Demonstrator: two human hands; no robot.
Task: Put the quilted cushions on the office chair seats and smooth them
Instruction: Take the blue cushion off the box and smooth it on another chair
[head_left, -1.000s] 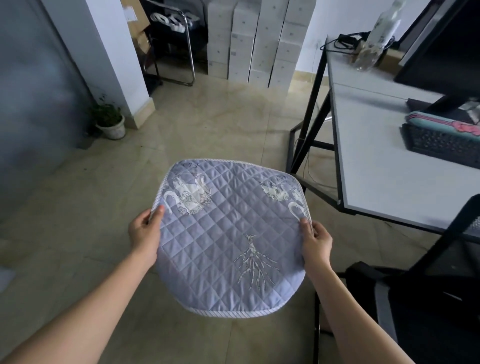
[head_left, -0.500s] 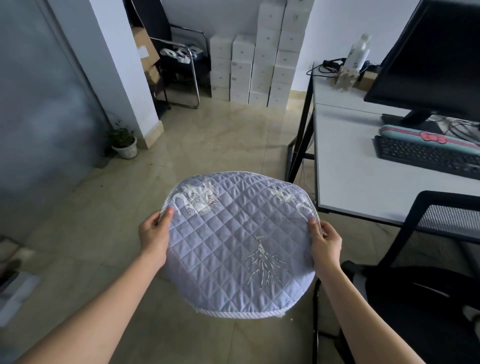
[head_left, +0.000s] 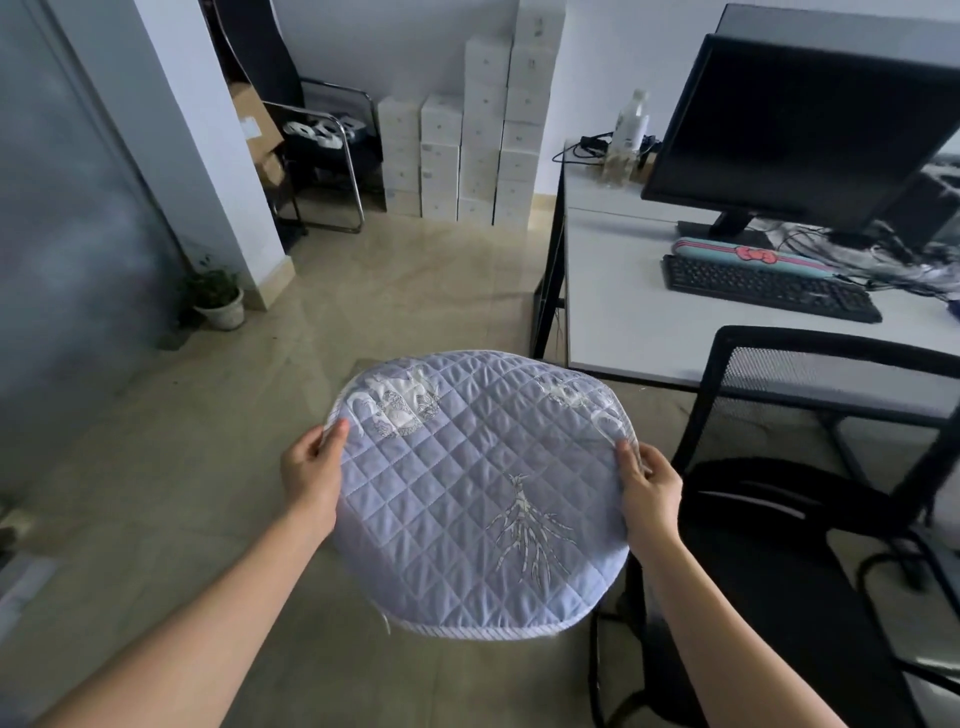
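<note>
A pale lilac quilted cushion (head_left: 467, 483) with white embroidered motifs hangs flat in the air above the floor, in front of me. My left hand (head_left: 311, 475) grips its left edge and my right hand (head_left: 649, 486) grips its right edge. A black office chair (head_left: 810, 545) with a mesh backrest stands at the lower right, its dark seat just right of the cushion and below it. The cushion's right edge overlaps the chair's left side in view.
A white desk (head_left: 634, 322) on black legs carries a monitor (head_left: 800, 130), a keyboard (head_left: 769, 288) and a bottle (head_left: 631, 122). Stacked white boxes (head_left: 483, 150) and a metal-framed chair (head_left: 322, 156) line the back wall. A small potted plant (head_left: 218, 301) sits by the pillar.
My view has swung right and tilted up, bringing the office chair, keyboard and monitor into sight. The cushion, still held by both hands, now sits closer to the chair seat.
</note>
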